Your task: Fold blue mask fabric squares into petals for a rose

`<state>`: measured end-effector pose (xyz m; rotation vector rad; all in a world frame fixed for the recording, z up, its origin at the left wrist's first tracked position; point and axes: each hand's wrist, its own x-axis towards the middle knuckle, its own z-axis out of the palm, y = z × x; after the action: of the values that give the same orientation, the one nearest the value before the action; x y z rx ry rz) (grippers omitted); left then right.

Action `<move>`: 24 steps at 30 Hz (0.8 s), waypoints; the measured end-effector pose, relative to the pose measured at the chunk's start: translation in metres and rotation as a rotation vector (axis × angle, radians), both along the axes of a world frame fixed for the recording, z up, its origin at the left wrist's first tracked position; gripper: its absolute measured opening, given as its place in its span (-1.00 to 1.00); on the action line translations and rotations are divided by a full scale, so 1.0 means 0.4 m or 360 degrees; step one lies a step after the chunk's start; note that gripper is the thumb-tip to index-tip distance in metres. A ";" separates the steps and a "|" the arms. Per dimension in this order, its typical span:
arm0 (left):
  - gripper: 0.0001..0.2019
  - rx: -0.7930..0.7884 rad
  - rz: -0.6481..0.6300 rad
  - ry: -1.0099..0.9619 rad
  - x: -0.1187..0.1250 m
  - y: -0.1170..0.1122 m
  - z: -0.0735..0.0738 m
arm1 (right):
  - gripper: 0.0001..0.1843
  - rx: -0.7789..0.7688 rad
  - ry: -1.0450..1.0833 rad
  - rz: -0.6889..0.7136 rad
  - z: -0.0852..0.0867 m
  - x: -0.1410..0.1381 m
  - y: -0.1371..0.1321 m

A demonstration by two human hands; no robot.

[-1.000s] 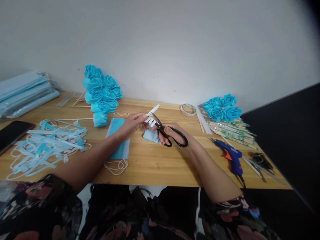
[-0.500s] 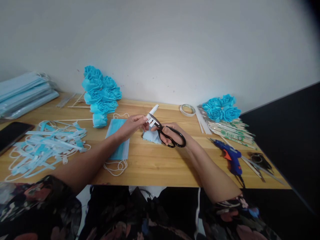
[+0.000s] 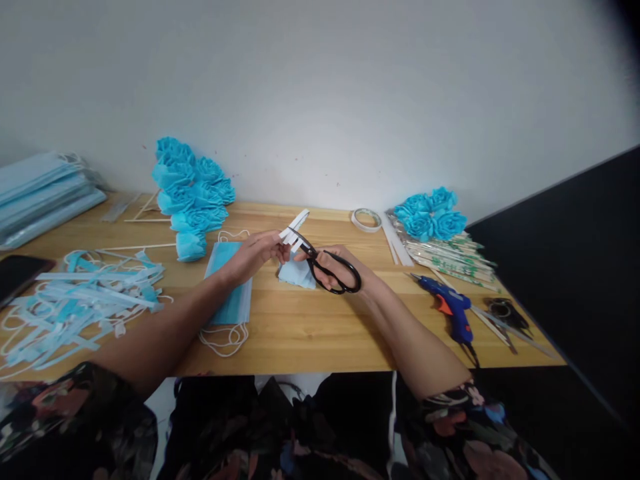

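My left hand (image 3: 256,252) pinches a white strip (image 3: 294,230) that has several cuts along one edge, holding it above the wooden table (image 3: 310,327). My right hand (image 3: 334,264) grips black scissors (image 3: 327,267) by the handles, and the blades point up-left into the strip. A piece of light blue fabric (image 3: 298,273) lies on the table just below both hands. A blue face mask (image 3: 229,287) with white ear loops lies flat under my left forearm.
Blue fabric roses (image 3: 189,193) lie at the back left, more roses (image 3: 430,215) on wrapped sticks at the right. A tape roll (image 3: 366,219), a blue glue gun (image 3: 450,308), small scissors (image 3: 503,312), mask trimmings (image 3: 80,300), stacked mask packs (image 3: 45,197) and a phone (image 3: 17,275) also lie here.
The scissor blades have closed further onto the white strip. Both hands and the strip shifted slightly left in view as my head turned.
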<state>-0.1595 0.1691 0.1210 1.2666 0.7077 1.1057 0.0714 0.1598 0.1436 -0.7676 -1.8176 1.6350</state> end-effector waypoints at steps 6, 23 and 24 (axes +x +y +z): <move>-0.57 0.0153 0.0155 0.0250 -0.016 0.008 -0.002 | -0.18 0.0006 0.0035 -0.0010 0.007 0.004 0.001; -0.74 0.0664 0.0408 0.0977 0.041 0.061 0.082 | -0.30 0.0105 0.0413 -0.0562 0.150 0.103 0.007; -0.77 0.0738 0.0381 0.1012 0.064 0.066 0.076 | -0.32 0.0108 0.0400 -0.0602 0.163 0.119 -0.001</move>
<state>-0.1339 0.1954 0.1513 2.0138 1.1395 1.0956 0.1191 0.1593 0.2089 -0.7813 -1.4427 1.3498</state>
